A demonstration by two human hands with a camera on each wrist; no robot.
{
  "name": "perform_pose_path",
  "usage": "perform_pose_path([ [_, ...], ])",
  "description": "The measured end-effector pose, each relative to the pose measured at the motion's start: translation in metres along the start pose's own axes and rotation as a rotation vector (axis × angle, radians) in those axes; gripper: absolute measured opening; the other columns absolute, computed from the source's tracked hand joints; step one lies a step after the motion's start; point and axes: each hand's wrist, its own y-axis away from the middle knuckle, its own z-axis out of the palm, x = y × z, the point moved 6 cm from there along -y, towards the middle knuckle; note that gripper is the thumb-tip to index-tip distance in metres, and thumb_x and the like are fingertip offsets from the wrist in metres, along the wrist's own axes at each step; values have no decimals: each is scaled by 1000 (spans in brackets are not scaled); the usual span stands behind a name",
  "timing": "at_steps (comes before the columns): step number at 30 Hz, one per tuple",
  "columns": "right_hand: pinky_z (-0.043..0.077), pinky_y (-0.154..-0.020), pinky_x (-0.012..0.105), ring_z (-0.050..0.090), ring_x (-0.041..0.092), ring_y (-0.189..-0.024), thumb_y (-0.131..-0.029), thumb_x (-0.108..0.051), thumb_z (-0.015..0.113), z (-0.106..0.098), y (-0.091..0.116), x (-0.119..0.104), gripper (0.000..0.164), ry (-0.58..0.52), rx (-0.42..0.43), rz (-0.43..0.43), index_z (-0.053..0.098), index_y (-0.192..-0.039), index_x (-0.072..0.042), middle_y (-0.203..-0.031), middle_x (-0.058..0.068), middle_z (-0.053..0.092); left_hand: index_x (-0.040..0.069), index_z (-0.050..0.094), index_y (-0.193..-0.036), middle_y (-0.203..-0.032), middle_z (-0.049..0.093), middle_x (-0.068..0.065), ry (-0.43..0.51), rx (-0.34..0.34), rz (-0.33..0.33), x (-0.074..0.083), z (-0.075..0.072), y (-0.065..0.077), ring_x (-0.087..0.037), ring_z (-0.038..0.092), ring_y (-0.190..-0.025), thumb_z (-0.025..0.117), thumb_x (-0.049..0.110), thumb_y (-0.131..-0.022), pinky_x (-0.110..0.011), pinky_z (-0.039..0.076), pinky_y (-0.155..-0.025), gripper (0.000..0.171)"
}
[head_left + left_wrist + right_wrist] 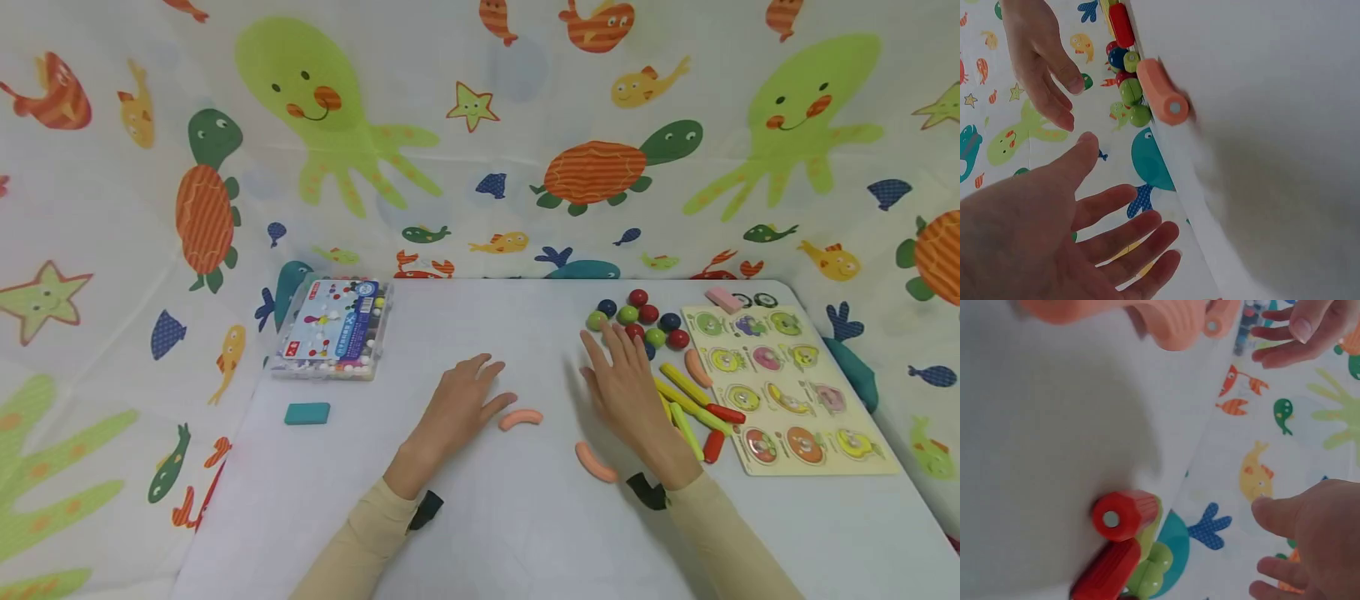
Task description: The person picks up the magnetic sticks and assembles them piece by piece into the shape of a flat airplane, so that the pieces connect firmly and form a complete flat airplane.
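Fingers spread apart: left hand beside curved pink piece, right hand near round beads.

Soft, even light fills the head view: the printed fabric backdrop looks clear, the white tabletop pale, with faint shadows right of centre. Both wrist views are dimmer and greyer; broad, blurry-edged shadows darken the tabletop, lower right in the left-wrist view, left in the right-wrist view.

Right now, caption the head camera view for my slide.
Two empty hands over a white tabletop, a curved peach rod between them, glossy balls and a fruit puzzle board at right.
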Motion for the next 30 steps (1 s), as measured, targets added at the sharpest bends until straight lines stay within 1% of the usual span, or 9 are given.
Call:
perform_pose_path([
  [4,22,-120,64,28,43,-149,-92,-8,74,0,8,1,64,23,3,-22,46,-150,-9,-159,22,34,5,67,-128,-126,67,-16,-3,12,54,9,7,0,-34,65,-111,67,42,-97,-50,55,-89,49],
  [6,24,-120,64,28,41,-149,-88,-4,77,0,13,1,68,38,-13,-30,47,-149,-9,-159,21,35,4,68,-126,-121,68,-16,-3,12,78,13,11,0,-32,67,-105,68,40,-97,-47,56,-86,47],
  [8,25,-120,64,29,40,-148,-84,-1,79,1,19,2,71,45,-27,-36,49,-148,-10,-159,21,36,4,68,-126,-119,69,-16,0,-3,93,17,15,0,-31,68,-102,68,40,-96,-45,57,-86,47],
  [11,27,-118,64,32,39,-147,-81,-1,83,1,27,1,74,57,-34,-46,51,-147,-10,-157,19,40,4,67,-127,-117,68,-14,25,-47,97,21,22,0,-29,67,-100,68,42,-95,-42,57,-88,49],
  [14,30,-117,64,35,39,-144,-80,-2,83,1,35,2,73,60,-28,-52,52,-145,-11,-154,18,44,5,68,-125,-111,68,-13,40,-66,111,24,27,0,-27,65,-95,67,45,-94,-39,56,-85,50],
  [18,34,-115,62,39,37,-141,-79,0,84,3,44,2,73,48,-29,-59,54,-144,-13,-151,16,47,5,70,-119,-99,65,-11,63,-49,141,24,32,0,-24,61,-83,68,43,-94,-36,55,-76,46],
  [22,38,-113,60,43,35,-138,-80,4,81,4,50,2,68,27,-17,-83,57,-141,-13,-150,15,48,6,72,-109,-90,60,-7,102,-41,163,23,36,1,-20,55,-75,69,38,-94,-31,49,-68,35],
  [25,40,-112,56,46,34,-135,-80,8,76,3,54,0,63,8,9,-116,59,-139,-11,-149,14,49,9,72,-101,-86,56,-4,127,-46,160,23,38,2,-17,51,-73,68,36,-94,-28,46,-66,29],
  [30,44,-110,50,51,31,-130,-85,7,72,1,57,-4,53,-18,68,-189,62,-134,-10,-144,12,54,9,72,-100,-83,53,0,162,-67,106,18,36,4,-14,48,-72,68,36,-94,-27,46,-68,28],
])
